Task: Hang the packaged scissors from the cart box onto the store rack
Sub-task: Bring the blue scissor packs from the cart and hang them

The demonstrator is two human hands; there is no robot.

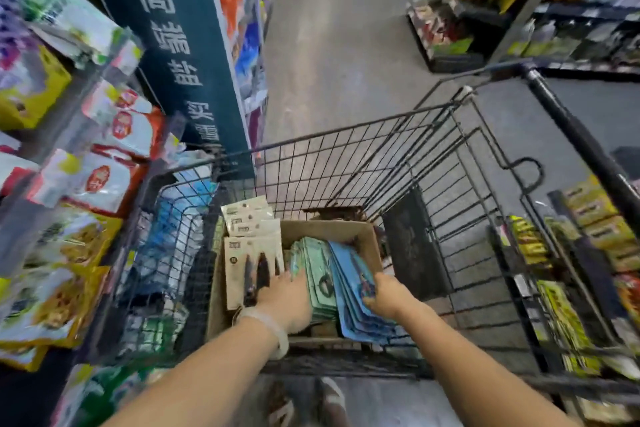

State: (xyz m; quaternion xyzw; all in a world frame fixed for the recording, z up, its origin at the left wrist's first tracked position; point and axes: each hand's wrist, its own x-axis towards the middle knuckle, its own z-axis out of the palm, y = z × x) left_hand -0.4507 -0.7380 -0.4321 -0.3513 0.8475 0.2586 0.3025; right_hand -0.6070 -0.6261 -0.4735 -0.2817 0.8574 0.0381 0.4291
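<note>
Head view, so you're looking straight down both forearms into the shopping cart [346,149]. Left hand [287,298] (pale bracelet on the wrist) rests across the top of the packs in the cardboard box [363,236], fingers reaching toward the beige carded packs [249,253] at the box's left edge. I honestly can't tell if that grip is curled round anything or just lying flat. Right hand [384,295] has its grip pinched on the near edge of the blue packs [349,288], which fan out along the box's right edge. Between the two sits a green stack [313,274], and you can make out a scissor loop on one of those cards. So the scissors are all in the box, nothing hung yet.

My take on doing this bit well: pull just one card, or a small bunch with the hang holes lined up, rather than dragging the whole fan out. Use the left hand to pin the neighbouring stacks so they don't spill over the box's edge.

Farther out, bagged goods [104,135] hang on the left, there's a dark sign panel [180,45] past the cart's far left corner, and aisle shelves [485,10] sit well beyond. Can't see which rack hook is the target.
</note>
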